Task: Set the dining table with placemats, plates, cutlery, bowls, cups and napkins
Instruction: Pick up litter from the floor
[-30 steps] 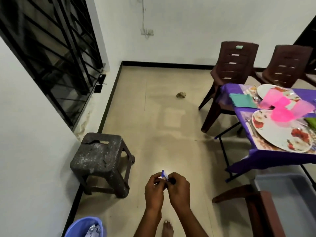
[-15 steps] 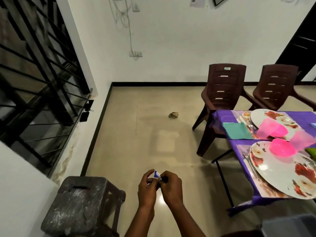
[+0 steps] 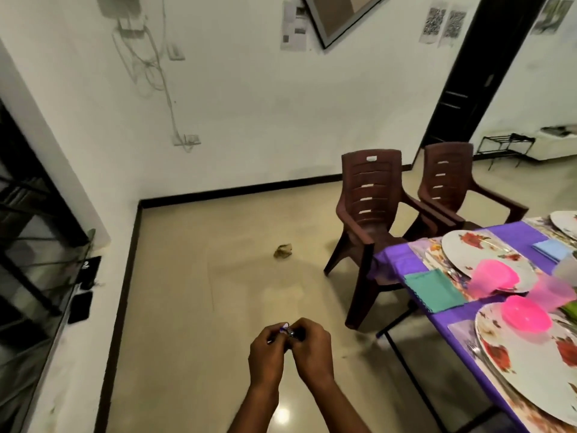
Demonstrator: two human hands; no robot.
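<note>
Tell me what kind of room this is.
Most likely a home dining room: a table under purple cloth laid with floral plates and pink bowls, and brown plastic chairs drawn up beside it.

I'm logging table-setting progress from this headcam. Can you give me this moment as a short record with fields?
hands: left hand and right hand together pinch a small purple-and-white object, too small to identify
hands location: above the floor, left of the table
table: purple tablecloth
near setting: floral white plate carrying a pink plastic bowl; fork beside it
napkin: teal folded cloth at the table edge
seating: two brown plastic chairs
</note>
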